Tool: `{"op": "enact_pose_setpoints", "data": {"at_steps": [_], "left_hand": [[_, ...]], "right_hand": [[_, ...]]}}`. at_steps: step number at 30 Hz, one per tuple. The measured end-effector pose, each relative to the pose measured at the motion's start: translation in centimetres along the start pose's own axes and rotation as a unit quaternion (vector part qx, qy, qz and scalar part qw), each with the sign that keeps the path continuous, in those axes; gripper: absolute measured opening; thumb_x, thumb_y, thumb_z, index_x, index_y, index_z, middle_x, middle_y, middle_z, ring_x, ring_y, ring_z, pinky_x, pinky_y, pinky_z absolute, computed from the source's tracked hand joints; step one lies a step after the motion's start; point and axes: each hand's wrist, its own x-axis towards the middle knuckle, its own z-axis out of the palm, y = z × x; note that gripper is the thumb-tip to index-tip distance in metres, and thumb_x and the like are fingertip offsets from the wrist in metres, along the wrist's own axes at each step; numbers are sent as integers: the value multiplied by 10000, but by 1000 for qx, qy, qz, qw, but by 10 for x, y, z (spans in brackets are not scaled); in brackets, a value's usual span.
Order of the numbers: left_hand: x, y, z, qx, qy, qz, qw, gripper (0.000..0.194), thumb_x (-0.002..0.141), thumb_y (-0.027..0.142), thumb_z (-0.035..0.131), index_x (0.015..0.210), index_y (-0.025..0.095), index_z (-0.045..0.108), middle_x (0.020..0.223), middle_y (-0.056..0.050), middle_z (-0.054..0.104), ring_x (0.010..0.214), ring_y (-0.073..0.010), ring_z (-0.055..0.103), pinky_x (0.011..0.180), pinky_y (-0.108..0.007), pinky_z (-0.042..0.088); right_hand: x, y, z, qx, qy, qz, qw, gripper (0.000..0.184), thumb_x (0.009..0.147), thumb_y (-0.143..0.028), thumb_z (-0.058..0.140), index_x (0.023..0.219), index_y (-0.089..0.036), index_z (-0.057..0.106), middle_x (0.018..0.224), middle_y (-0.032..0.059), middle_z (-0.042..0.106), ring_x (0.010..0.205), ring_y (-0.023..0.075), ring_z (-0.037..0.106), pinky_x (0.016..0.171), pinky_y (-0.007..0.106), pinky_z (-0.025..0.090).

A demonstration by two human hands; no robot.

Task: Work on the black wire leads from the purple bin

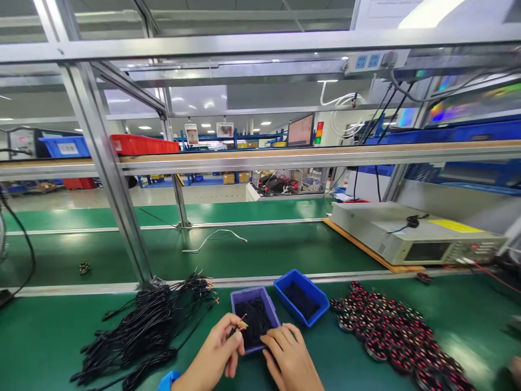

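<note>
My left hand (222, 350), with a blue band at the wrist, pinches the end of a cable (242, 325) whose thin coloured wires stick out from the fingertips. It is over the left front side of a purple bin (272, 305) full of fine black pieces (257, 320). At the bin's front right corner is my right hand (288, 350), its fingers bent together over the rim and its fingertips at the black pieces. Whatever those fingers hold is too small to make out. A heap of black cables (140, 331) with bare coloured wire ends lies left of my hands.
Behind the purple bin stands a blue bin (308, 294) with more black pieces. Many round coil parts with red and copper windings (391, 326) cover the bench at right. A metal post (109, 179) rises at left. A grey instrument (415, 233) stands at back right.
</note>
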Motion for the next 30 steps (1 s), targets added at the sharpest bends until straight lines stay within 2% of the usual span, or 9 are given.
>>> {"op": "enact_pose_setpoints", "data": {"at_steps": [5,8,10,15,17,20,24,27,30], "left_hand": [[4,-8,19,42,-74,-1,996,567,829,749,543,884,184,560,610,55,517,386,-43,236,396,-205,162],[3,-14,24,94,-75,26,992,632,843,797,439,814,181,576,597,44,476,457,-77,264,452,-224,203],[0,-11,23,125,-87,23,988,680,838,829,375,743,185,568,581,37,441,511,-103,302,495,-238,228],[-10,12,16,109,-217,-45,969,692,743,845,530,566,190,400,581,57,310,560,-103,235,521,-238,187],[-10,10,14,71,-187,-33,979,665,743,822,568,592,181,477,598,53,358,522,-82,254,493,-223,192],[-3,-10,12,-19,-46,-36,998,637,730,805,604,735,168,619,606,54,438,391,-39,274,390,-197,174],[8,-39,7,-115,110,-72,985,644,628,764,734,783,141,677,600,25,537,371,-68,456,337,-160,238],[10,-44,4,-141,133,-75,978,602,571,694,825,716,130,674,583,1,572,456,-121,576,368,-158,349],[7,-37,4,-147,144,-50,977,530,609,629,845,668,140,649,587,1,574,499,-114,572,379,-143,366]], "right_hand": [[10,-13,-21,201,12,79,976,365,963,-335,585,1306,-212,554,999,80,710,911,245,657,825,367,519],[26,-19,-29,302,-31,106,947,175,979,-334,572,1010,-228,707,868,45,721,827,212,661,764,316,523],[33,-21,-37,337,-69,113,932,248,982,-314,580,800,-229,726,762,19,715,763,190,662,762,301,510],[37,-9,-49,396,-148,108,900,369,1000,-394,546,719,-212,701,690,9,688,699,176,668,702,273,523],[36,2,-42,338,-106,138,925,343,1019,-337,477,784,-213,693,780,35,699,779,201,681,756,310,544],[27,16,-20,145,-39,175,973,171,893,-169,563,997,-225,688,1058,97,673,996,278,656,881,417,546],[4,24,-1,49,-50,175,982,462,775,22,444,1129,-213,626,1205,120,573,925,223,684,802,329,588],[-8,24,-9,21,-61,150,987,424,797,13,454,1111,-219,619,1133,102,584,936,223,673,767,302,585],[-3,17,-20,-21,-64,121,990,285,843,-59,576,1045,-243,659,1070,84,621,975,262,641,800,352,551]]}}
